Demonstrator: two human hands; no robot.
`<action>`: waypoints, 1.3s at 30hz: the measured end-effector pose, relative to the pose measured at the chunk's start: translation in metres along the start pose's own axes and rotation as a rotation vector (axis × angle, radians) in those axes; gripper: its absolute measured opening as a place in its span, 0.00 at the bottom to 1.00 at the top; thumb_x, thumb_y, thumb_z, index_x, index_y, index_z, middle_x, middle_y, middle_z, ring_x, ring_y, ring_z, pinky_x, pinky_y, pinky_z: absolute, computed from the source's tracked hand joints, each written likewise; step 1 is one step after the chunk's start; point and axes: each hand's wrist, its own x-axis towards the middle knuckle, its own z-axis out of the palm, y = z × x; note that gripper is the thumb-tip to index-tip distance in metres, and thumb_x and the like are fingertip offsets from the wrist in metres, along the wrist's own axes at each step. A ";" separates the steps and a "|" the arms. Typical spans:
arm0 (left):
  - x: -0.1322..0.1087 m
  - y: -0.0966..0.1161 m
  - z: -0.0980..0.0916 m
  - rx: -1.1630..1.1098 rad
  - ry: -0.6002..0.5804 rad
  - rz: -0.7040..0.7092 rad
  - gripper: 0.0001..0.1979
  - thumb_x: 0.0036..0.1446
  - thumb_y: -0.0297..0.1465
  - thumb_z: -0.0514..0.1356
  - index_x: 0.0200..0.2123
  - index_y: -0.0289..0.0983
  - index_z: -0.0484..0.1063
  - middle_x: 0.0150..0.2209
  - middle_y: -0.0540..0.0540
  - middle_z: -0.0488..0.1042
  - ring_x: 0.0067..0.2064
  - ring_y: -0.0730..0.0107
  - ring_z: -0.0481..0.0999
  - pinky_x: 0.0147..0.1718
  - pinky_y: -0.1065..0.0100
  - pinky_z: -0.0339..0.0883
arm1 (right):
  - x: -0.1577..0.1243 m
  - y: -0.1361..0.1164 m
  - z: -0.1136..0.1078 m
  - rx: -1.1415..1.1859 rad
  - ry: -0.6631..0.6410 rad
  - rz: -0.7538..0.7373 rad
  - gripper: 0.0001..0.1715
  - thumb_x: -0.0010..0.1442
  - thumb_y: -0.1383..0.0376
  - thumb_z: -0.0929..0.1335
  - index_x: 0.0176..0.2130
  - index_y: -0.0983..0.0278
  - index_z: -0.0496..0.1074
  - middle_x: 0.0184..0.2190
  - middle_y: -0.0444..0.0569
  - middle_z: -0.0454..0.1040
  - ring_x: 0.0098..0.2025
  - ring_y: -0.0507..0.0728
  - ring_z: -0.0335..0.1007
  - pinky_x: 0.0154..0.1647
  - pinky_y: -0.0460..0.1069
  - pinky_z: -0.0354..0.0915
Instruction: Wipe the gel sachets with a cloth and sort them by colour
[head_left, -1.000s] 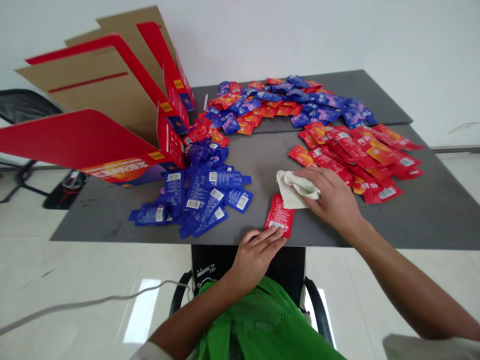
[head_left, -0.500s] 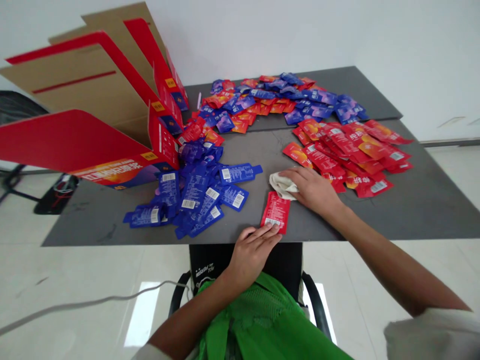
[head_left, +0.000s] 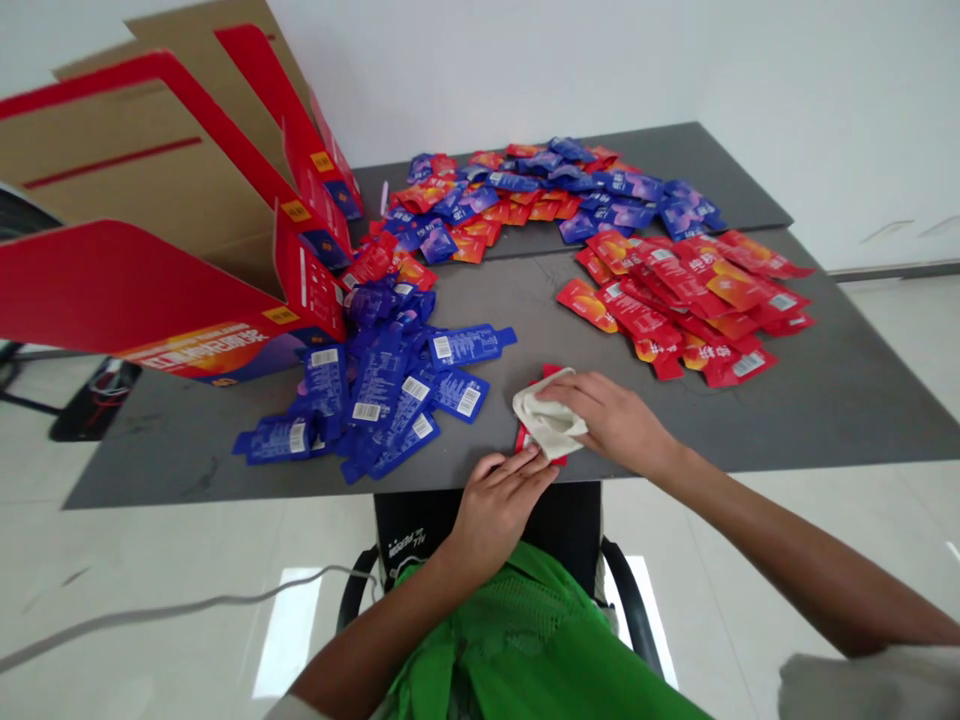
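My right hand [head_left: 611, 420] presses a crumpled white cloth [head_left: 544, 422] down on a red sachet [head_left: 525, 438] that lies near the front edge of the grey table [head_left: 862, 420]. The cloth covers most of the sachet; only its red edges show. My left hand [head_left: 499, 495] lies with fingers stretched flat, the fingertips holding the near end of that sachet against the table.
A heap of blue sachets [head_left: 375, 395] lies left of the hands, a heap of red sachets [head_left: 690, 295] to the right, a mixed pile [head_left: 525, 190] at the back. An open red cardboard box [head_left: 165, 240] stands at the left. Green fabric [head_left: 525, 640] covers my lap.
My right hand has drawn the cloth toward me, from beside the red sachet onto it. My left hand has stayed on the sachet's near end.
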 end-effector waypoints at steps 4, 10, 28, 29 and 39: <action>0.001 0.000 -0.005 0.012 -0.018 0.027 0.13 0.78 0.28 0.57 0.59 0.40 0.77 0.60 0.46 0.83 0.63 0.65 0.80 0.56 0.60 0.68 | 0.025 0.045 -0.008 -0.127 0.047 0.147 0.25 0.70 0.64 0.71 0.63 0.63 0.73 0.59 0.59 0.78 0.59 0.69 0.75 0.59 0.61 0.74; 0.037 0.005 -0.034 -0.063 -0.033 -0.063 0.09 0.77 0.36 0.60 0.53 0.40 0.78 0.48 0.48 0.87 0.49 0.65 0.85 0.51 0.58 0.67 | -0.002 0.040 -0.032 -0.117 0.434 0.343 0.25 0.72 0.58 0.70 0.65 0.59 0.73 0.59 0.57 0.78 0.60 0.66 0.75 0.62 0.60 0.71; 0.164 -0.021 0.001 -0.040 -0.325 -0.526 0.24 0.66 0.34 0.71 0.61 0.31 0.74 0.54 0.33 0.78 0.56 0.51 0.80 0.56 0.59 0.71 | -0.094 -0.015 0.009 0.175 0.725 0.701 0.19 0.69 0.51 0.72 0.54 0.57 0.79 0.49 0.51 0.82 0.49 0.61 0.81 0.54 0.55 0.75; 0.166 -0.026 0.003 -0.110 -0.325 -0.536 0.26 0.64 0.33 0.72 0.63 0.32 0.74 0.53 0.35 0.79 0.55 0.53 0.80 0.56 0.60 0.71 | -0.094 -0.014 0.009 0.185 0.731 0.702 0.19 0.69 0.51 0.72 0.54 0.57 0.79 0.49 0.51 0.82 0.49 0.61 0.81 0.54 0.55 0.75; 0.169 -0.044 0.009 -0.326 -0.320 -0.585 0.25 0.64 0.38 0.69 0.60 0.32 0.80 0.41 0.42 0.86 0.41 0.60 0.85 0.43 0.66 0.74 | -0.095 -0.015 0.010 0.234 0.744 0.682 0.19 0.70 0.51 0.71 0.55 0.57 0.78 0.51 0.52 0.82 0.50 0.62 0.81 0.54 0.56 0.75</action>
